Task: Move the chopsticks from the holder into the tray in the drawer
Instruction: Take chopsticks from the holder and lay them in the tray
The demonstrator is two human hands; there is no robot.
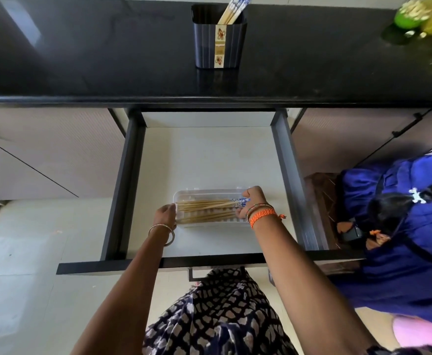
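1. Both hands settle wooden, blue-patterned-tipped chopsticks (207, 210) in the clear plastic tray (184, 194) inside the open white drawer (209, 155).
2. The left hand (166, 213) steadies the tray's end; the right hand's (252, 201) grip closes loosely on the patterned ends.
3. Several chopsticks remain in the dark ribbed holder (218, 44) on the black desk (81, 60).

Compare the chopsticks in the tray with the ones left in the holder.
The chopsticks in the tray lie flat, nearly level, inside the clear tray in the open drawer; the chopsticks in the holder stand tilted in the black holder on the counter. The tray bunch looks larger, and both hands touch it. Both sets are pale wood with blue-and-white patterned ends.
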